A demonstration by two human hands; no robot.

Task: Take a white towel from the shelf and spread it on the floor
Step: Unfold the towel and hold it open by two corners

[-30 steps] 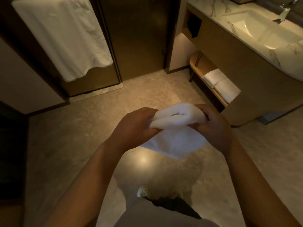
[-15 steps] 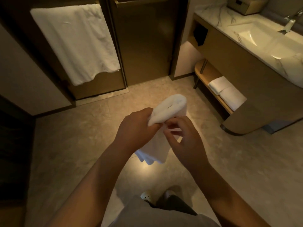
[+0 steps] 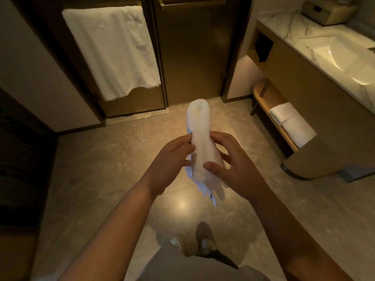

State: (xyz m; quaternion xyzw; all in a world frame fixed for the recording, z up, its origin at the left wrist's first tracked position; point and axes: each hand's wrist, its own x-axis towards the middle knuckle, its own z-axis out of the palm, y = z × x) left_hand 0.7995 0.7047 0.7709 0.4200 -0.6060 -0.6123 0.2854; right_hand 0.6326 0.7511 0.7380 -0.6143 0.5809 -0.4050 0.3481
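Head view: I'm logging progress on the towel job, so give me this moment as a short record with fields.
item: white towel, bunched lengthwise, held in the air, lower end hanging loose
hands: left hand pinches its left edge; right hand grips it, thumb in front, fingers behind
floor: no towel spread on it yet
shelf: two folded towels lie on it
background: hanging towel, far left

four white towels: one rolled towel [image 3: 199, 138] gripped by two hands, left hand [image 3: 172, 163] and right hand [image 3: 233, 165]; one hanging towel [image 3: 113, 51]; two on the shelf [image 3: 269, 94], a far folded towel [image 3: 281, 112] touching a near folded towel [image 3: 298, 129]. two shoes [image 3: 177, 243]. one sink [image 3: 341, 57]. one box [image 3: 324, 11] at the counter's far corner.
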